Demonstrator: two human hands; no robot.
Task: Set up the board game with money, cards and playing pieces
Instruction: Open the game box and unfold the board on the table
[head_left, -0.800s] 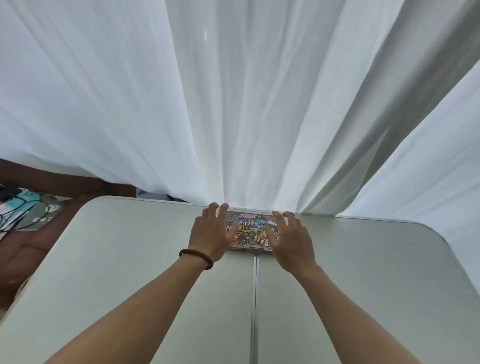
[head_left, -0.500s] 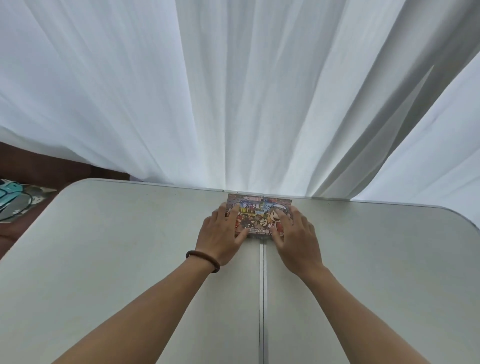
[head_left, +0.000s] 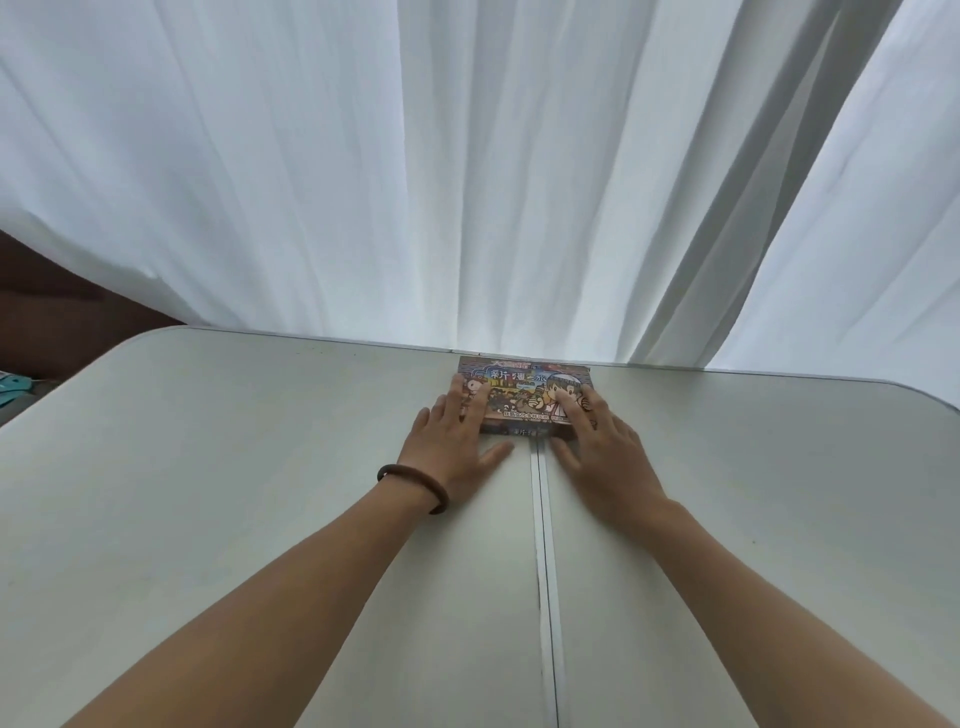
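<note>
Both hands equally near: box (head_left: 519, 400) straddles seam (head_left: 544, 545), long axis crosswise; left hand (head_left: 457, 447) left of seam, right hand (head_left: 605, 454) right of it, fingers (head_left: 567, 408) straight, flat on its top.

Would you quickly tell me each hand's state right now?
Left hand: open, fingers flat on the colourful cardboard game box.
Right hand: on the box, fingers partly bent; grip cannot be told.

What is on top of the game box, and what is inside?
Fingers of the left hand and right hand rest on the game box. It is closed; its contents are hidden.
</note>
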